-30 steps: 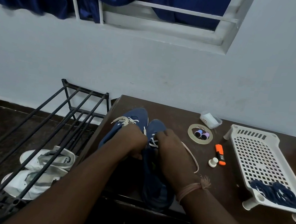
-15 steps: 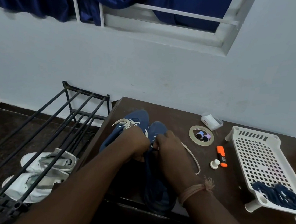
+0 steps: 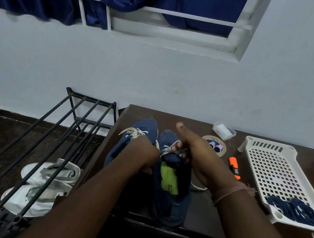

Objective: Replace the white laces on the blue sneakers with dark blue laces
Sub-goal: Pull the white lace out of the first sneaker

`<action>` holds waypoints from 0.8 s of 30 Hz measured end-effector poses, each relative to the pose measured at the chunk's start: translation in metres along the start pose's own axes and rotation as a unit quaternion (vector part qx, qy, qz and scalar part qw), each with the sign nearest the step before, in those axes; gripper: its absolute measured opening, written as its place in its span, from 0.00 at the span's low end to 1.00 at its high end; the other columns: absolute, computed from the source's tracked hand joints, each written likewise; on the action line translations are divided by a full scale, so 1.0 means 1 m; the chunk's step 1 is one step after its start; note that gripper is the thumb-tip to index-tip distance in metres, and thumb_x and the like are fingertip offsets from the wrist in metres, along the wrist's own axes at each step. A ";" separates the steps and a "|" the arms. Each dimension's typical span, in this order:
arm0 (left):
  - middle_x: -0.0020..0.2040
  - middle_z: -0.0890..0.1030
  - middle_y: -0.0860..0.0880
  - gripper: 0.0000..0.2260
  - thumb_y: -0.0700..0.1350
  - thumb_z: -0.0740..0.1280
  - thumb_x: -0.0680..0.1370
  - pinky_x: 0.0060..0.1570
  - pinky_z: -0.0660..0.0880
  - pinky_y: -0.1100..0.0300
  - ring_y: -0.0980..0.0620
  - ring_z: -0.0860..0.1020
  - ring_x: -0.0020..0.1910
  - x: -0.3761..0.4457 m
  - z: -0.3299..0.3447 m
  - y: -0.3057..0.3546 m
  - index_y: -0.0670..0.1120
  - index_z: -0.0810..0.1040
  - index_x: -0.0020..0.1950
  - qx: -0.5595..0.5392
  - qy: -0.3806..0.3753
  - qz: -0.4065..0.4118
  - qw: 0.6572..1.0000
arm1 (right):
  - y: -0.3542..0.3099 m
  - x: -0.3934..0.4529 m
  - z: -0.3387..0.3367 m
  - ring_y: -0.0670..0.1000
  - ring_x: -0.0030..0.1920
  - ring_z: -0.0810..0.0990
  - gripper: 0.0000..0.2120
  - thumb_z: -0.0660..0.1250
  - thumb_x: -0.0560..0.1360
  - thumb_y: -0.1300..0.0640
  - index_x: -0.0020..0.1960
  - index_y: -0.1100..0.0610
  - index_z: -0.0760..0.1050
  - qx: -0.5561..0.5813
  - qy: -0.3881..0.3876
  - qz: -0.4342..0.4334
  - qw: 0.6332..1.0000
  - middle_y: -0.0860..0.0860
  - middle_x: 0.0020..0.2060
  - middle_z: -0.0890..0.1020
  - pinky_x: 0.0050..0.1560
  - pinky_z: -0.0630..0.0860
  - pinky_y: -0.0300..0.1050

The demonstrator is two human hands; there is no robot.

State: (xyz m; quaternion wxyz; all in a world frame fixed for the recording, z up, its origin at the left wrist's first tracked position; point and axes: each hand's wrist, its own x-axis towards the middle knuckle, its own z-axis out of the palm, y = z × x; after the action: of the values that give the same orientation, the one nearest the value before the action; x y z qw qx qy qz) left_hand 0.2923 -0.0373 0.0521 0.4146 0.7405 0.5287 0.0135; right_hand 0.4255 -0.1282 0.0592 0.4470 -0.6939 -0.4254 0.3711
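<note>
Unlacing the right-hand blue sneaker on the dark table.

Right hand lifted, thumb up, fingers pinching the white lace; left hand curled on the sneaker's collar. Dark blue laces lie in the white tray by the right edge. Green insole print unreadable.

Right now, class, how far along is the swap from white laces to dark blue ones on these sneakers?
Done: nothing fully; both sneakers carry white laces.
In hand: the right hand pulls a white lace out of the right sneaker, while the left hand steadies it.
Left: the left sneaker is tied with its white lace, and the dark blue laces lie untouched in the white tray.
</note>
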 end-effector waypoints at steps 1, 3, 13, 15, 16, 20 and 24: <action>0.52 0.83 0.40 0.13 0.47 0.68 0.78 0.54 0.78 0.52 0.39 0.81 0.53 -0.005 -0.001 0.002 0.41 0.82 0.57 0.082 0.004 0.009 0.997 | -0.003 0.001 -0.007 0.47 0.27 0.69 0.29 0.62 0.73 0.30 0.31 0.55 0.75 0.100 -0.015 0.062 0.993 0.52 0.31 0.79 0.32 0.63 0.43; 0.53 0.83 0.39 0.13 0.47 0.67 0.79 0.55 0.77 0.51 0.38 0.81 0.53 -0.006 0.000 0.003 0.40 0.80 0.58 0.111 -0.003 0.032 0.993 | -0.008 -0.001 -0.020 0.47 0.26 0.71 0.34 0.60 0.71 0.26 0.33 0.58 0.79 0.097 -0.005 0.124 0.988 0.51 0.29 0.80 0.32 0.62 0.42; 0.49 0.84 0.40 0.11 0.42 0.69 0.74 0.51 0.82 0.48 0.40 0.84 0.49 -0.005 0.010 0.000 0.39 0.77 0.54 0.094 0.074 0.062 0.991 | 0.001 -0.001 -0.006 0.51 0.37 0.73 0.20 0.71 0.71 0.44 0.29 0.55 0.69 -0.450 0.055 0.013 0.891 0.47 0.29 0.72 0.51 0.75 0.54; 0.49 0.83 0.40 0.08 0.40 0.68 0.74 0.47 0.83 0.48 0.40 0.84 0.48 -0.001 0.011 -0.004 0.40 0.79 0.52 0.182 0.067 0.113 0.974 | -0.003 -0.003 -0.013 0.50 0.36 0.73 0.17 0.68 0.77 0.48 0.34 0.57 0.75 -0.254 0.044 0.033 0.966 0.50 0.32 0.76 0.45 0.74 0.47; 0.49 0.81 0.41 0.07 0.41 0.68 0.75 0.50 0.82 0.49 0.41 0.83 0.50 0.001 0.010 -0.004 0.42 0.79 0.52 0.212 0.051 0.113 0.969 | -0.008 -0.005 -0.017 0.48 0.36 0.73 0.14 0.67 0.78 0.51 0.37 0.58 0.77 -0.080 0.033 0.034 0.996 0.50 0.33 0.78 0.41 0.71 0.45; 0.52 0.79 0.41 0.14 0.48 0.68 0.77 0.57 0.75 0.53 0.40 0.76 0.60 0.002 0.004 -0.003 0.42 0.79 0.60 0.287 -0.009 0.124 0.950 | -0.024 -0.012 -0.037 0.46 0.32 0.71 0.17 0.66 0.78 0.46 0.35 0.54 0.72 0.338 0.072 0.019 0.938 0.48 0.31 0.76 0.34 0.59 0.42; 0.54 0.82 0.42 0.15 0.50 0.66 0.78 0.57 0.73 0.54 0.40 0.76 0.60 0.011 0.006 -0.003 0.44 0.78 0.61 0.294 -0.005 0.112 0.949 | -0.016 -0.013 -0.033 0.49 0.28 0.62 0.28 0.66 0.74 0.35 0.44 0.63 0.81 0.354 0.031 0.095 0.930 0.49 0.22 0.63 0.35 0.62 0.44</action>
State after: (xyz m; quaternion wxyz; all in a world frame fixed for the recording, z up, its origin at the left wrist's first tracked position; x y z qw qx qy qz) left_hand 0.2977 -0.0317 0.0422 0.1771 0.8839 0.4212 -0.0999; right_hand 0.4463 -0.1469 0.0867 0.6390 -0.5389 -0.1841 0.5170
